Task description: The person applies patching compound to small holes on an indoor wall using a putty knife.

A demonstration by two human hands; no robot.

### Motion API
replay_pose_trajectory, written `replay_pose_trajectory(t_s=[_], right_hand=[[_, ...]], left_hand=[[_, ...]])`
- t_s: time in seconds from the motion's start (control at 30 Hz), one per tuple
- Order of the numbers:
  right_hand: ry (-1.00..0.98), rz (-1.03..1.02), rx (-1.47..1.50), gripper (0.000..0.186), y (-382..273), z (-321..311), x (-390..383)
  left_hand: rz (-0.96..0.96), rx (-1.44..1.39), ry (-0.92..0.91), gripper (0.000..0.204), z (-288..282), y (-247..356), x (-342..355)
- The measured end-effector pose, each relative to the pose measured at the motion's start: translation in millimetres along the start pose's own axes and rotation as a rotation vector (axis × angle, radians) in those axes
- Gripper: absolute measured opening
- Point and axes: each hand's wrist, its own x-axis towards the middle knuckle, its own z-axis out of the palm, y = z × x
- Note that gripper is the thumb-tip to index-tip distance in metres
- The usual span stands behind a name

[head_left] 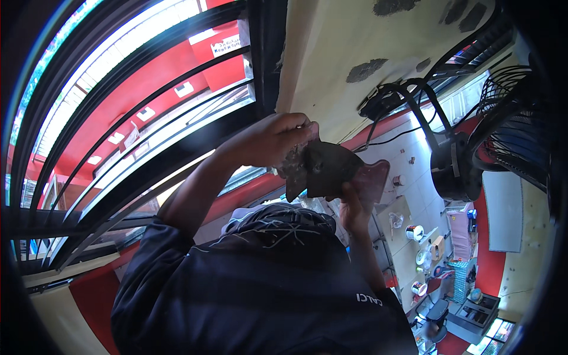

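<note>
My left hand [272, 139] is raised beside the window frame, its fingers closed on a scraper [296, 174] smeared with grey material. My right hand [355, 210] grips a second flat scraper [373, 177], reddish-pink at its flared end, with thumb against its lower edge. Dark grey material [325, 171] covers much of the middle where the two scrapers meet or overlap; exactly where one ends is unclear. Both hands are above my dark shirt, near a cream wall [319, 71] marked with rough grey patches.
A barred window [142, 118] fills the left. A black wall fan [455, 177] with dangling cables hangs close at right. Far below are a tiled floor [414, 171], paint cans [414, 232], a worktable [390, 219], a chair [435, 313] and a pink-covered object [458, 231].
</note>
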Motion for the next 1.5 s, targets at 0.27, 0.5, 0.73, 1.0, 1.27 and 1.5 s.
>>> replay_pose_trajectory(t_s=[0.27,0.5,0.73,1.0,1.27,1.5], right_hand=[[-0.111,0.229,-0.005,0.034,5.4,-29.9,1.6],[-0.101,0.443,0.173,0.04,-1.4,-27.7,5.5],[-0.03,0.47,0.707,0.065,-38.1,-8.3,9.5],[-0.05,0.305,0.89,0.067,-78.5,-26.1,-8.7],[0.279,-0.142,0.512,0.045,-74.3,-35.0,9.4],[0.429,-0.152,0.759,0.01,-40.7,-46.8,56.2]], left_hand=[[-0.438,0.107,-0.222,0.027,-7.9,16.6,12.2],[-0.029,0.561,-0.273,0.031,-18.9,-26.9,18.3],[-0.358,-0.441,-0.08,0.026,-12.3,-56.9,9.1],[0.143,0.21,-0.105,0.011,-0.9,-87.2,-37.2],[-0.274,-0.278,-0.05,0.022,2.8,-102.0,-39.1],[-0.321,-0.257,-0.072,0.026,15.9,-69.9,-29.4]])
